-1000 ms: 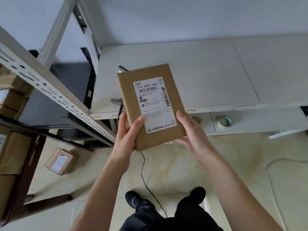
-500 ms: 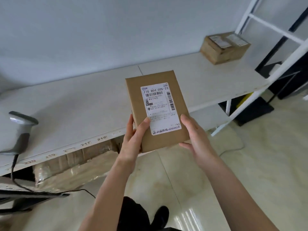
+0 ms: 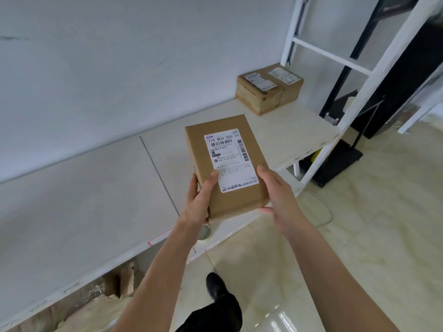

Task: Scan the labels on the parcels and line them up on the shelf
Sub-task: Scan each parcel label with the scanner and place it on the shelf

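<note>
Parcel (image 3: 225,164) held between left hand (image 3: 200,200) and right hand (image 3: 279,192) — label up.

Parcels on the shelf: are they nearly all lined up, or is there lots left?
Two parcels already sit side by side at the far end of the white shelf. A third, the labelled parcel, is in hand above the shelf: the left hand and right hand each have a grip on it. It is not yet set down. Whether more parcels wait cannot be seen.
</note>
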